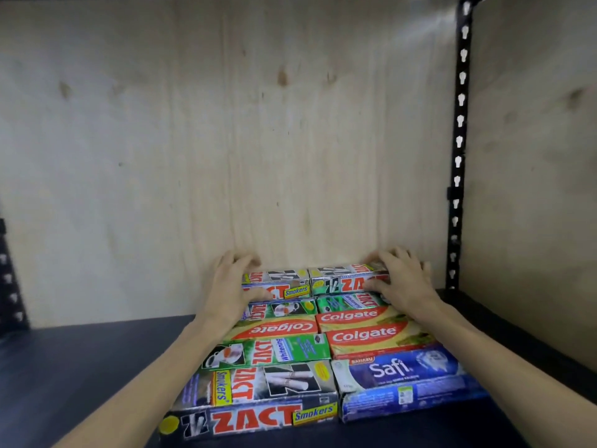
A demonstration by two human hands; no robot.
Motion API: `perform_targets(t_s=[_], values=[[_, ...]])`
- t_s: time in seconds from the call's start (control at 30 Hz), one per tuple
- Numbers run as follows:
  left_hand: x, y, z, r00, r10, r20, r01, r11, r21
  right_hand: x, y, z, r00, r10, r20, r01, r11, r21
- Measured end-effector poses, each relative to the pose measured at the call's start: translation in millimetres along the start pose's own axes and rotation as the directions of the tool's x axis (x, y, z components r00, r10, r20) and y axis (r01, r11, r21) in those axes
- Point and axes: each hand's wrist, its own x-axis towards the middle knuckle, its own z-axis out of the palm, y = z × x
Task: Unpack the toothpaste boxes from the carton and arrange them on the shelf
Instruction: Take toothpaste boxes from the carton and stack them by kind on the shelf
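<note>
Toothpaste boxes lie flat in two columns on a dark shelf [80, 367]. At the back, two Zact Smokers boxes sit on top of the others. My left hand [231, 286] grips the left top box [284, 281] at its left end, thumb on the front face. My right hand [403, 282] grips the right top box [342, 279] at its right end. In front lie Colgate boxes [361, 334], a green Zact Whitening box [274, 350], a blue Safi box [400, 379] and a Zact Smokers box [255, 418] at the shelf's front. The carton is out of view.
A plywood back panel [226, 140] stands right behind the boxes. A black slotted upright [458, 150] and a plywood side panel close the right side. Another black upright [8, 279] shows at the far left. Bare shelf surface lies left of the boxes.
</note>
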Motion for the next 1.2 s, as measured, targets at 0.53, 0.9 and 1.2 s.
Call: perform_targets(t_s=[0.53, 0.9, 1.2], values=[[-13.6, 22.3, -33.1, 0.966, -0.198, 0.167, 0.230, 0.952, -0.204, -29.7, -36.5, -37.8, 1.000, -0.026, -0.006, 0.026, 0.999, 0.042], [-153.3, 87.0, -95.8, 0.993, -0.115, -0.006, 0.112, 0.977, -0.183, -178.3, -105.1, -62.8, 0.994, -0.021, -0.107, 0.044, 0.975, 0.218], [-362.3, 108.8, -91.2, 0.963, -0.143, -0.229, 0.082, 0.963, -0.257, -378.6, -147.0, -32.8, 0.971, 0.003, -0.239, 0.125, 0.846, 0.519]])
